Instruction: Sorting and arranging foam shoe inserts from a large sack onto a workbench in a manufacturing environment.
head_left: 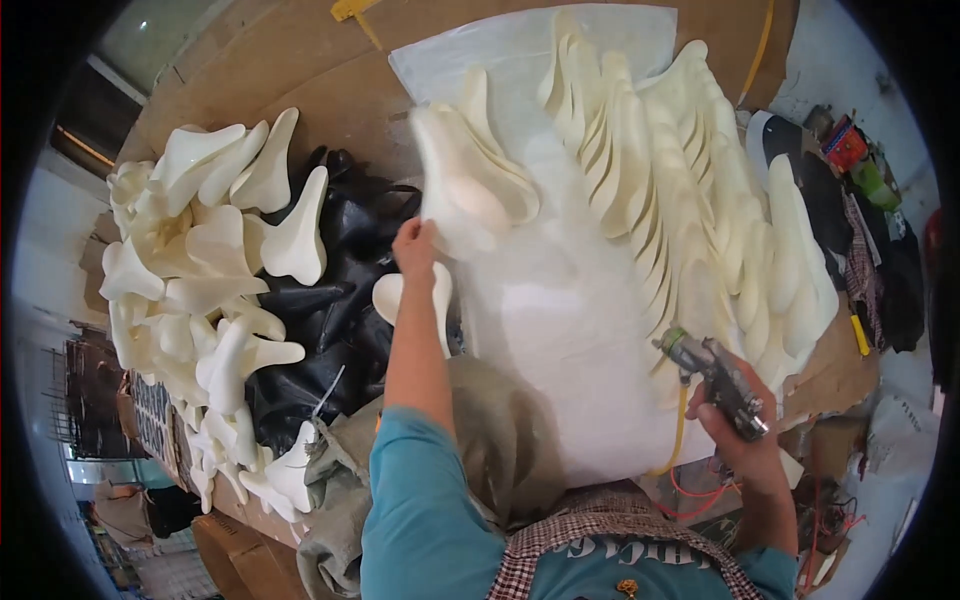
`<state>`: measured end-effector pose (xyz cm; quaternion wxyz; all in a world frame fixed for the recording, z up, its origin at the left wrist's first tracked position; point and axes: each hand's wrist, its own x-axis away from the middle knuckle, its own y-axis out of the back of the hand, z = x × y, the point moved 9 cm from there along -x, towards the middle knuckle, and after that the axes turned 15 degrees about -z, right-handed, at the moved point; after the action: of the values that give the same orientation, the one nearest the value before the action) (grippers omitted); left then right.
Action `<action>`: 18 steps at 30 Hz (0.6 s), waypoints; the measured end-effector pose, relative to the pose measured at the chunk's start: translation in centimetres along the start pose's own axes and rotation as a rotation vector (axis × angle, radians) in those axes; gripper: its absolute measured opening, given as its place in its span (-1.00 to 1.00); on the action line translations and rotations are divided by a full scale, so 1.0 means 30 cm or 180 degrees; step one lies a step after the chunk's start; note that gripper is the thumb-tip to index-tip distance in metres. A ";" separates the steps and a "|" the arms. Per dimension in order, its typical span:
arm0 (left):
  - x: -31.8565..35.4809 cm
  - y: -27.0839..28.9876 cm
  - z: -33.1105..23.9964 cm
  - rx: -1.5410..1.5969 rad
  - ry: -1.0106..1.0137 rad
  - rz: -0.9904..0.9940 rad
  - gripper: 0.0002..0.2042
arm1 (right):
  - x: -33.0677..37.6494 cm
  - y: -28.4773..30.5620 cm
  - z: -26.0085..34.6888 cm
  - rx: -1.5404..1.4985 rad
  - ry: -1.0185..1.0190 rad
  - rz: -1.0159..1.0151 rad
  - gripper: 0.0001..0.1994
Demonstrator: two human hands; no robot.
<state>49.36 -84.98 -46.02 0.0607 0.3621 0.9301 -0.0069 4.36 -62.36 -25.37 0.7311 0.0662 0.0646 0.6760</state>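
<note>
Cream saddle-shaped pad [455, 180] gripped by left hand [414, 248]; right hand [748, 418] grips spray gun [712, 378]; overlapping pads [622, 150] on white sheet [560, 400].

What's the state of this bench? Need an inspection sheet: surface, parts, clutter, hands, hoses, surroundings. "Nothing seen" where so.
Surface: brown cardboard, partly covered by a white sheet and, left of it, a black sheet.
Parts: cream pieces heaped in a loose pile at left; overlapping rows at right.
Clutter: grey cloth at the near edge; yellow tool at right.
Left hand: at the edge of a cream piece, apparently holding it; blurred.
Right hand: grips a spray gun.
Hoses: yellow hose below the gun; red hose looped nearby.
Surroundings: box lower left; plastic bag at right.
</note>
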 end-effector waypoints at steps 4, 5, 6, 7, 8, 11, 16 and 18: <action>0.101 -0.244 0.102 -0.0911 0.0099 0.0519 -0.72 | 0.038 0.014 -0.038 0.0053 -0.0126 -0.0035 -0.48; 0.118 -0.254 0.017 -0.1411 -0.1190 0.0246 -0.70 | 0.044 0.009 -0.031 0.0061 -0.0110 -0.0032 -0.48; 0.162 -0.260 -0.062 -0.1901 -0.2488 -0.0057 -0.67 | 0.051 0.001 -0.034 -0.0047 -0.0228 -0.0008 -0.47; 0.148 -0.238 -0.058 -0.1919 -0.2499 -0.0088 -0.67 | 0.055 -0.010 -0.038 -0.0169 -0.0346 0.0031 -0.47; 0.154 -0.251 -0.053 -0.1958 -0.2335 0.0077 -0.66 | 0.055 -0.012 -0.048 -0.0016 -0.0415 0.0128 -0.47; 0.225 -0.295 -0.174 -0.1977 -0.2066 0.0518 -0.66 | 0.052 0.001 -0.082 0.0338 -0.0294 0.0072 -0.45; 0.017 0.061 -0.478 -0.0925 -0.0524 -0.0032 -0.64 | 0.033 -0.026 -0.047 0.0359 0.0036 0.0287 -0.46; -0.069 0.209 -0.582 0.2459 0.0232 -0.0481 -0.56 | 0.026 -0.037 -0.045 0.0276 0.0034 0.0300 -0.46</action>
<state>53.20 -80.75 -28.25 -0.1138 0.2888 0.8846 -0.3480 5.26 -61.64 -26.89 0.6945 0.0972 0.0945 0.7066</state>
